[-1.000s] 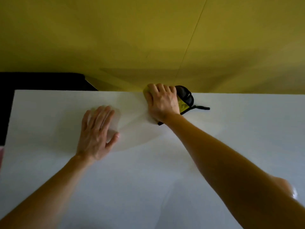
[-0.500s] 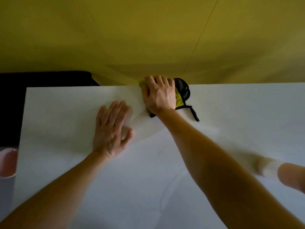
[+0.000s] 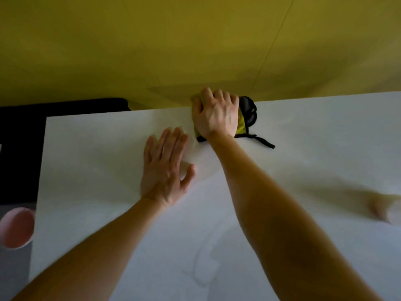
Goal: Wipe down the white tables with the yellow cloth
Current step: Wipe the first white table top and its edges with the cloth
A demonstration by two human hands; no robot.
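**Q.** Where is the yellow cloth shown, and how are the hands disposed?

**A.** The yellow cloth (image 3: 240, 126) is shown bunched at the far edge of the white table (image 3: 86, 148), upper centre of the frame, close against the yellow wall (image 3: 195, 40). It is covered by the right hand (image 3: 217, 118), whose fingers are curled over it. The left hand (image 3: 165, 172) is laid flat on the table just beside it, lower left of the cloth, with fingers spread and nothing held.

**Q.** How is the cloth judged to handle?

**A.** It is judged light, soft and limp. It is crumpled into a wad, and a black strap (image 3: 263, 143) trails loose to the right. No fragility is expected. Easy sliding on the smooth table is likely, so downward pressure is needed as much as grip.

**Q.** Where is hold best taken?

**A.** Hold is best taken over the top of the wad, palm down, with the strap gathered in so that it is not dragged. A dark rounded part behind the fingers cannot be identified.
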